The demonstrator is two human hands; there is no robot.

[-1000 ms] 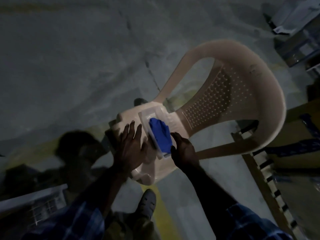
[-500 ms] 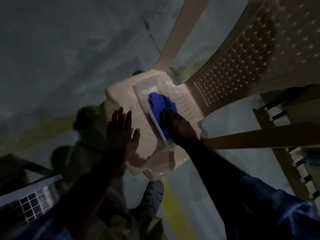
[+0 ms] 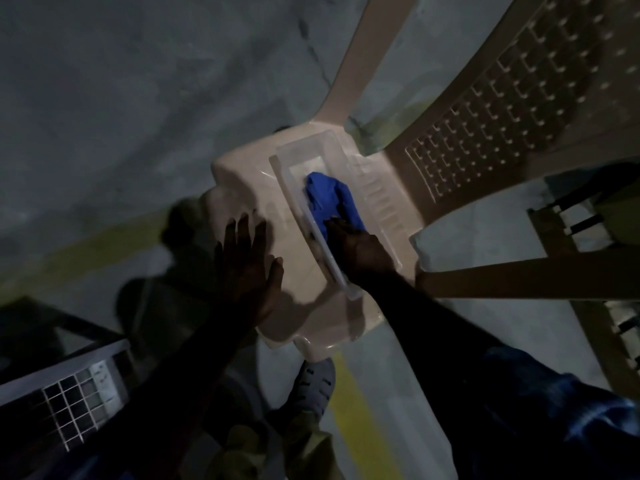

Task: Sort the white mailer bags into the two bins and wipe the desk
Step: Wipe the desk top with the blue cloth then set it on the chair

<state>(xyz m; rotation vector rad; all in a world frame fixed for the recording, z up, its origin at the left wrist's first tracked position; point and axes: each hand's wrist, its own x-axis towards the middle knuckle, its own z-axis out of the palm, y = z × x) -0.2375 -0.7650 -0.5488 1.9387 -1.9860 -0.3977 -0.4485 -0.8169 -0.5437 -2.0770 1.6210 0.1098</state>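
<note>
Closer than a second ago, the chair (image 3: pixel 346 209) now fills the upper right, its back cut off by the edge. Then both my hands lay beside the tray (image 3: pixel 322 161); now my right hand (image 3: pixel 363 251) is inside it, fingers reaching onto the blue cloth (image 3: pixel 327 199) at its near end. Whether they have closed on the cloth I cannot tell. My left hand (image 3: pixel 247 268) has drawn back from the tray and lies flat, fingers spread, gripping nothing, on the seat's left part. The tray stands on the seat, tilted across it, the cloth bunched in its middle. A shoe (image 3: pixel 313 386) shows below the seat's front edge, a grid-walled bin (image 3: pixel 74 407) at lower left. No writing is legible; light is dim.
</note>
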